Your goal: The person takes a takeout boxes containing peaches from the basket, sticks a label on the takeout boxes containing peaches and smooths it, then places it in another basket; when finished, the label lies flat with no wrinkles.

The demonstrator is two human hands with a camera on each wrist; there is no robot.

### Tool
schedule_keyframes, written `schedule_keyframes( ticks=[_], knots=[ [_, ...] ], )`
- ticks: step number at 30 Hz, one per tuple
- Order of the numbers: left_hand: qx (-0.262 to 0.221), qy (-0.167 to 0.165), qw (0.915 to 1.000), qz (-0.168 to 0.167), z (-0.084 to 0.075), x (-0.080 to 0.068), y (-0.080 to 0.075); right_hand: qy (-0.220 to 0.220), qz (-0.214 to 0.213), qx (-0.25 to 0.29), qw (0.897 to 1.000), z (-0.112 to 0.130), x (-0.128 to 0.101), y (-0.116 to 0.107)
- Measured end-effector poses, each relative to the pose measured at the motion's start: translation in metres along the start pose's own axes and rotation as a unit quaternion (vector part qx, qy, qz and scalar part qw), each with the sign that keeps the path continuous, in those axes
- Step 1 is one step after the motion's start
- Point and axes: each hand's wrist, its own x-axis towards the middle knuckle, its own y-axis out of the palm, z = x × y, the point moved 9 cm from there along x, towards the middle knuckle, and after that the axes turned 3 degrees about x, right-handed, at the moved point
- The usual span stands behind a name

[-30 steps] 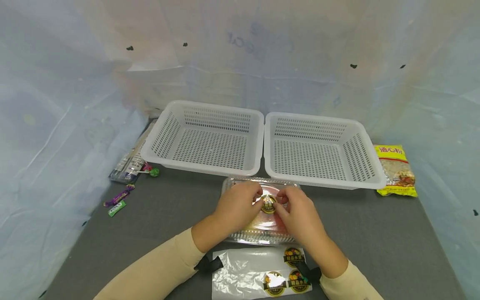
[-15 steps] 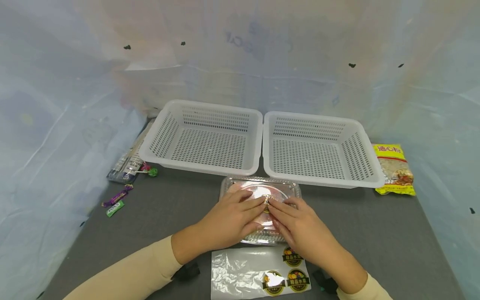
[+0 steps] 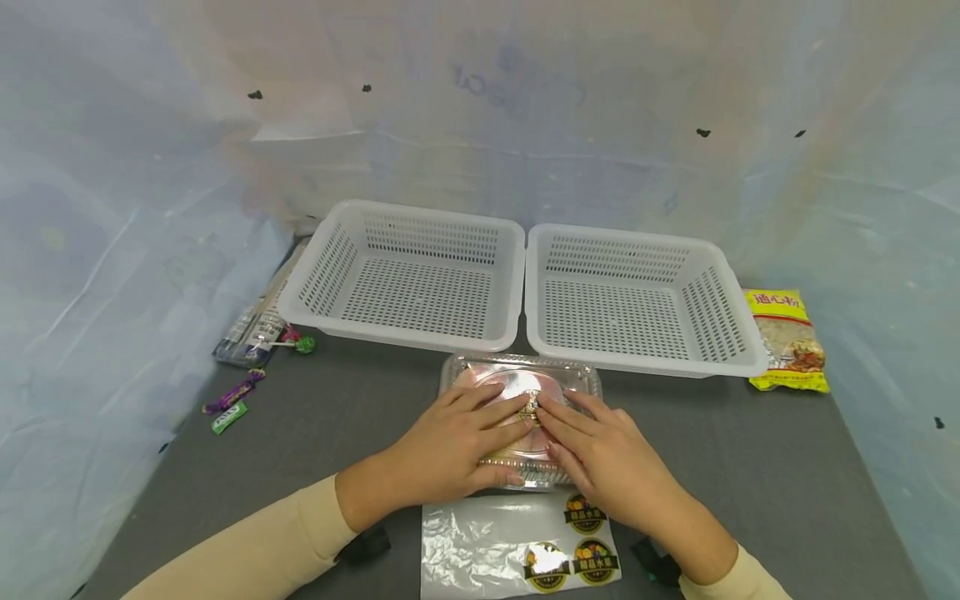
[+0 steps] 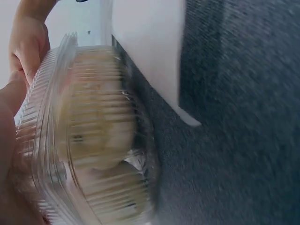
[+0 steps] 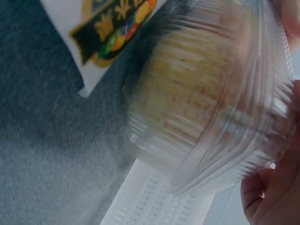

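A clear plastic clamshell box (image 3: 525, 367) with pale yellow and pinkish contents lies on the grey table in front of two baskets. On its lid is a round black-and-gold sticker (image 3: 530, 407), partly covered by fingertips. My left hand (image 3: 457, 442) lies flat with straight fingers on the left of the lid, its fingertips on the sticker. From the right, my right hand (image 3: 607, 454) rests its extended fingers on the lid and the sticker's other side. Just below the box lies a white sticker sheet (image 3: 480, 542) with several round labels. Both wrist views show the box's ribbed side (image 4: 93, 122).
Two white perforated baskets (image 3: 420, 333) (image 3: 645, 358) stand side by side behind the box. A yellow food packet (image 3: 789, 342) leans at the right. Left lie a clear-and-dark packet (image 3: 255, 333), a green lollipop (image 3: 305, 344), a purple-wrapped candy (image 3: 234, 393) and a green-wrapped one (image 3: 229, 417).
Both hands have gone from curled fingers at the sticker's edges to straight fingers laid over it. Since half a second ago, the left fingers have spread slightly and the thumb has shifted toward the front.
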Motion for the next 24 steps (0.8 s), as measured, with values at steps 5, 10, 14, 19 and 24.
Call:
schedule_keyframes(
  ticks=[5,10,14,19,24],
  knots=[
    [-0.009,-0.009,0.9999,0.012,0.002,-0.004,0.003,0.004,0.003,-0.006,1.000,-0.002,-0.002,-0.002],
    [0.000,-0.017,0.9994,0.030,0.004,-0.011,0.006,0.014,0.013,0.000,1.000,-0.008,-0.004,-0.003],
    [0.006,-0.028,0.9989,0.037,0.006,-0.016,0.004,0.021,0.022,0.025,0.999,-0.012,-0.007,-0.004],
    [-0.023,-0.058,0.9973,0.037,0.011,-0.022,0.006,0.024,0.007,0.077,0.997,-0.019,-0.013,-0.005],
    [-0.118,-0.096,0.9882,-0.012,0.024,-0.032,0.007,0.045,-0.024,0.139,0.989,-0.034,-0.021,-0.004]
  ],
)
